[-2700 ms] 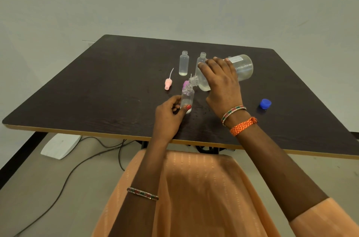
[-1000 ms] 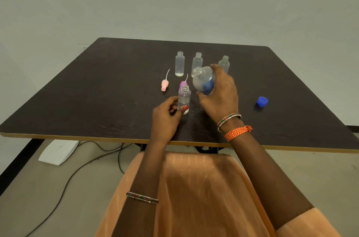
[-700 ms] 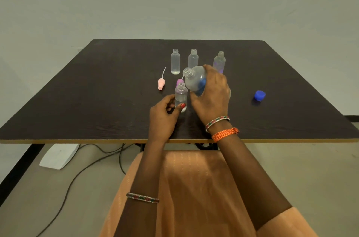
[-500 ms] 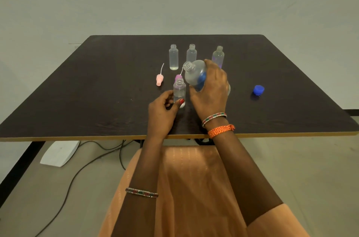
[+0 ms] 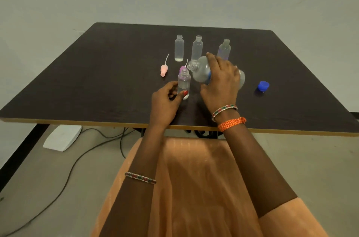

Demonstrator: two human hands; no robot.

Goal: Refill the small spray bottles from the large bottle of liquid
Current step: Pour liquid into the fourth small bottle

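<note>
Right hand point(image 5: 220, 81) grips the large bottle point(image 5: 202, 71), tilted, mouth toward the left. Left hand point(image 5: 165, 101) pinches the small bottle point(image 5: 183, 83) standing upright on the table point(image 5: 97, 81), near centre.

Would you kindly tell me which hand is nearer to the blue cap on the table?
Right. The right hand, gripping the large bottle, is just left of the blue cap; the left hand is farther left.

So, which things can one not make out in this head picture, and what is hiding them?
- Large bottle: its middle is covered by the right hand, so its liquid level is hidden.
- Small bottle held by the left hand: its base sits behind the thumb.
- Purple spray cap: mostly hidden behind that small bottle.
- Any label text: too blurred.
</note>
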